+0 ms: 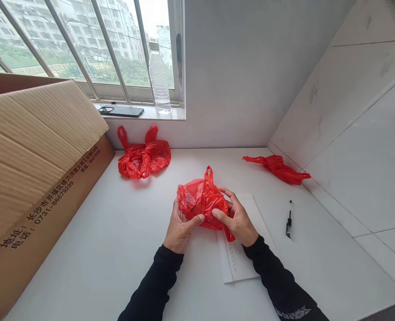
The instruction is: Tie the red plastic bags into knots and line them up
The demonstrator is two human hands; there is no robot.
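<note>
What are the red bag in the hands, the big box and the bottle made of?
The held bag looks like thin, shiny plastic: it's crinkled and partly see-through. The box seems to be dull brown cardboard, with ridges across its flap. The bottle is probably clear, glossy plastic, with see-through, ribbed sides.

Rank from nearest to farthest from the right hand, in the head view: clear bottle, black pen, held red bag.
1. Held red bag: touching the right hand.
2. Black pen: to that hand's right.
3. Clear bottle: beyond, left, on the windowsill.
</note>
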